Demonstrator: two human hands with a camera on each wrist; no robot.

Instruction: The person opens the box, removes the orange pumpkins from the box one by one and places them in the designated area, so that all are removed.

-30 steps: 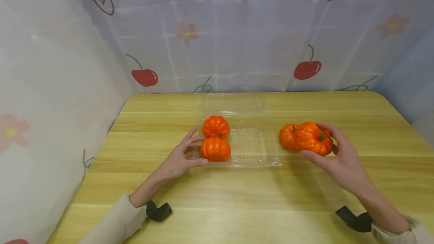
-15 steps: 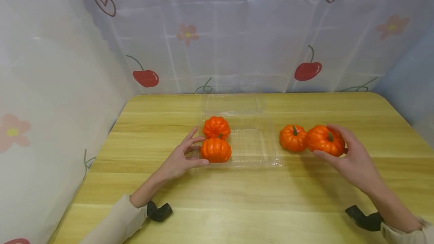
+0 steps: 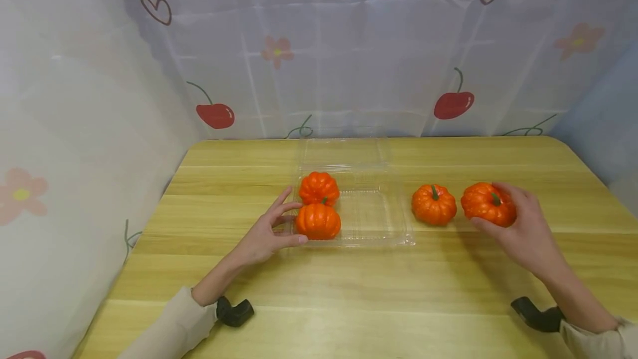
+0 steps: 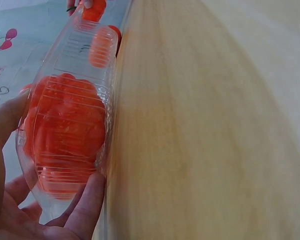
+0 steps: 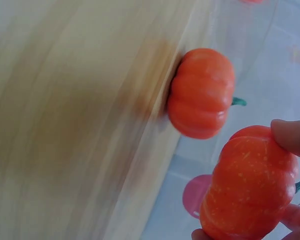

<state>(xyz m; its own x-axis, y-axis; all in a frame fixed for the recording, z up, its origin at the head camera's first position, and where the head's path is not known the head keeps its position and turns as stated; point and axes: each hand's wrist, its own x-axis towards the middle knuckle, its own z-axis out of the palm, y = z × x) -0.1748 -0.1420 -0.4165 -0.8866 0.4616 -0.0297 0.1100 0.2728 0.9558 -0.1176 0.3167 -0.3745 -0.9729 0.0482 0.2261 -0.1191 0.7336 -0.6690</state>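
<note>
In the head view, a clear plastic clamshell box (image 3: 371, 215) lies with its lid back, two small orange pumpkins (image 3: 319, 221) along its left side. My left hand (image 3: 261, 234) holds the box's left end, thumb and fingers spread around its walls, as the left wrist view also shows. My right hand (image 3: 525, 231) grips another orange pumpkin (image 3: 487, 204) by its sides, thumb in front. In the right wrist view this held pumpkin (image 5: 250, 185) is off the table, its green stem facing away. One more orange pumpkin (image 3: 433, 205) sits on the table between box and right hand.
The clear lid (image 3: 344, 151) extends behind the box toward the back edge of the wooden table (image 3: 349, 298). A printed curtain (image 3: 349, 60) hangs behind the table, and a pale one (image 3: 75, 126) on the left. Black wrist mounts (image 3: 234, 312) sit at both wrists.
My right hand has moved right with its pumpkin, opening a gap from the pumpkin on the table, which stays put. My left hand and the box have stayed in place.
</note>
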